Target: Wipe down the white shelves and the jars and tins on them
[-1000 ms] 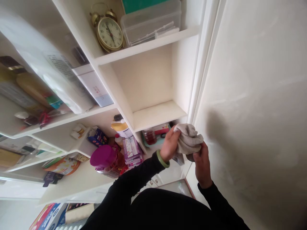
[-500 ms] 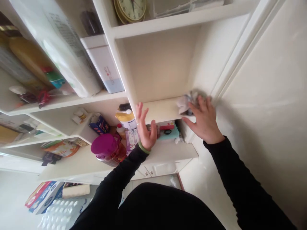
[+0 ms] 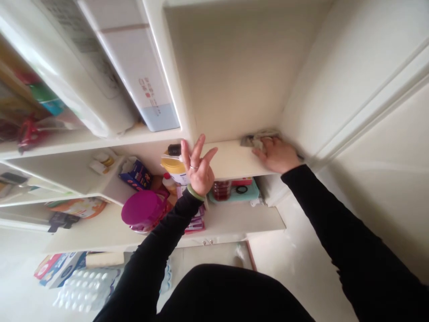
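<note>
A white shelf (image 3: 231,158) crosses the middle of the frame, seen steeply from above. At its right end, in the corner against the side panel (image 3: 296,112), the right hand (image 3: 277,155) lies over a grey cloth (image 3: 264,135), its fingers (image 3: 268,143) curled down, grasping the cloth. Left of centre, the left hand (image 3: 200,174), wearing a ring (image 3: 193,167) and a green bangle (image 3: 195,192), is raised with its fingers (image 3: 197,150) spread, holding nothing. A flat palm pressing the cloth's folded edge into the corner would best reach the seam. Most of the cloth is hidden under the hand, and glare makes the board's surface hard to read. Below, the shelf cuts off part of a red jar (image 3: 221,190) on a teal tray (image 3: 246,194).
</note>
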`<state>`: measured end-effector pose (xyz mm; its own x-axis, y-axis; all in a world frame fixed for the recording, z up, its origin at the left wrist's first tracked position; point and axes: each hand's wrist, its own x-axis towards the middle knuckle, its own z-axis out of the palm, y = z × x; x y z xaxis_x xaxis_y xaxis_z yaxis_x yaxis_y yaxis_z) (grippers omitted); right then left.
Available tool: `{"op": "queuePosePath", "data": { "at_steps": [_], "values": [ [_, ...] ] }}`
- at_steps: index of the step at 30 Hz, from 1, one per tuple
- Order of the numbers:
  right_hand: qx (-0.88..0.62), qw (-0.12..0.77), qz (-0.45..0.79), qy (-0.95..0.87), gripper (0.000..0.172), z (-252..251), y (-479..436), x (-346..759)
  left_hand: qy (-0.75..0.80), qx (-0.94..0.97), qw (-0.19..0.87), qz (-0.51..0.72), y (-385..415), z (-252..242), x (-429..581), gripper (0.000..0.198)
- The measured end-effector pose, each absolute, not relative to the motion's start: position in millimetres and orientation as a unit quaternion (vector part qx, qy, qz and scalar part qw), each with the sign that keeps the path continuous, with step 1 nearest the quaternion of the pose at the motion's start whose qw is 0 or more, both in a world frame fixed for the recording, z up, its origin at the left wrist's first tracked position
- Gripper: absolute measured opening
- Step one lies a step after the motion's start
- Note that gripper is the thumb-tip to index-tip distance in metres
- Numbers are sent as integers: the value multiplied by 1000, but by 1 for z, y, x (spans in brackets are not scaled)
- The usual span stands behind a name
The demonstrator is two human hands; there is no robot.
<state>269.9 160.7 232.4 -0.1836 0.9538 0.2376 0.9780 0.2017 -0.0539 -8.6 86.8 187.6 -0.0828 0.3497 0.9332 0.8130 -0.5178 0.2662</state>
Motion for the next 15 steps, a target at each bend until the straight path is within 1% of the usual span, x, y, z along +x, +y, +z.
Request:
{"op": "queuePosePath", "data": {
  "at_steps": [2,4,7,10,12,15],
  "values": [
    [-676,111,-32,-728,77,237,174,247,-450,-654,178,-581,86,187,-10,38],
    [-685,113,-15,-720,72,239,174,219,-433,-657,177,-592,87,186,-11,40],
    [-599,132,-7,-790,62,237,149,173,-417,-662,180,-597,90,186,-12,39],
    [-475,165,-34,-864,58,227,106,149,-429,-669,172,-582,93,184,-15,29],
    [-431,183,-50,-882,57,218,80,164,-418,-672,181,-585,94,182,-17,28],
    [-433,198,-73,-876,57,207,60,228,-408,-674,181,-588,94,182,-19,34]
  ]
}}
